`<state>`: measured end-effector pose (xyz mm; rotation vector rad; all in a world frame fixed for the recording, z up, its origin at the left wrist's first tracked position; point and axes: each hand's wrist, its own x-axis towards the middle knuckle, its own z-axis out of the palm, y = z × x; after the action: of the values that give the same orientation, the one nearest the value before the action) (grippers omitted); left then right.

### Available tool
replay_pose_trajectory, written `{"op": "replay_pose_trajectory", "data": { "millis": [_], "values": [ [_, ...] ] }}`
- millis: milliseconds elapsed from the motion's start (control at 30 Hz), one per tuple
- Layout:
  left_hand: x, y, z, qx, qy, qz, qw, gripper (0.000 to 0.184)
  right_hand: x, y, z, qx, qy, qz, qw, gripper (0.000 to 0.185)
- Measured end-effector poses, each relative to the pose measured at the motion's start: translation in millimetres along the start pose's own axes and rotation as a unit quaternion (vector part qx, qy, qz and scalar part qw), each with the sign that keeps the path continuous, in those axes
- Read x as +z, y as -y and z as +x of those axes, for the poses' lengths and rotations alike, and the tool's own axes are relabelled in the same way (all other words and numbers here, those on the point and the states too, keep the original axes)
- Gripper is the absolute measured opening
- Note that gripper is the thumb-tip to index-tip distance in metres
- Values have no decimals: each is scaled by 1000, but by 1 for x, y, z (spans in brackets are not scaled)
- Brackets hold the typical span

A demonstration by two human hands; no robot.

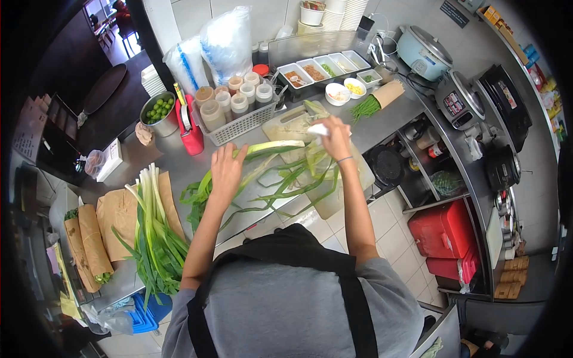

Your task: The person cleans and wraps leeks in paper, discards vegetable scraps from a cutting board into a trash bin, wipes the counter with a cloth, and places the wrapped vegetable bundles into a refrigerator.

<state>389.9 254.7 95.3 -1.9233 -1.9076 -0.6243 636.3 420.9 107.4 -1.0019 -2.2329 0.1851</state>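
My left hand (228,170) is closed around a leek (274,145), whose pale root end points right. Its green leaves hang below that hand toward the counter's front edge. Over the cutting board (285,130), my right hand (334,138) grips a small white object (318,129), perhaps a handle; its kind is not clear. Loose green leaves and pale peelings (319,158) lie under and beside my right hand. To the left, a bunch of leeks (154,221) rests on brown paper (117,218).
Behind my hands stand a grey basket of squeeze bottles (233,122), a topping tray (322,68) and two small white bowls (338,94). A paper-wrapped green bunch (382,98) lies right. A pot of limes (160,112) and a red holder (191,128) with upright tools stand left.
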Motion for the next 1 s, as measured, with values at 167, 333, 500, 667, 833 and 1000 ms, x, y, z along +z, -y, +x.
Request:
{"op": "replay_pose_trajectory", "data": {
  "millis": [167,333,500,667,833,1000],
  "values": [
    [1,-4,3,-14,22,-61,998,34,16,43,-11,-117,36,24,992,26],
    [2,2,3,-52,70,-167,982,30,22,44,-11,-164,4,-8,986,22],
    [-2,1,3,-62,51,-200,977,28,25,45,-7,-162,-26,1,986,20],
    [-2,0,2,-65,26,-139,988,31,32,53,-4,-116,-47,11,992,20],
    [3,2,2,-55,-22,-102,993,36,14,42,6,-36,-65,2,997,20],
    [3,8,-4,-56,-41,-82,994,38,-1,4,4,29,-102,-35,994,13]
  ]
}}
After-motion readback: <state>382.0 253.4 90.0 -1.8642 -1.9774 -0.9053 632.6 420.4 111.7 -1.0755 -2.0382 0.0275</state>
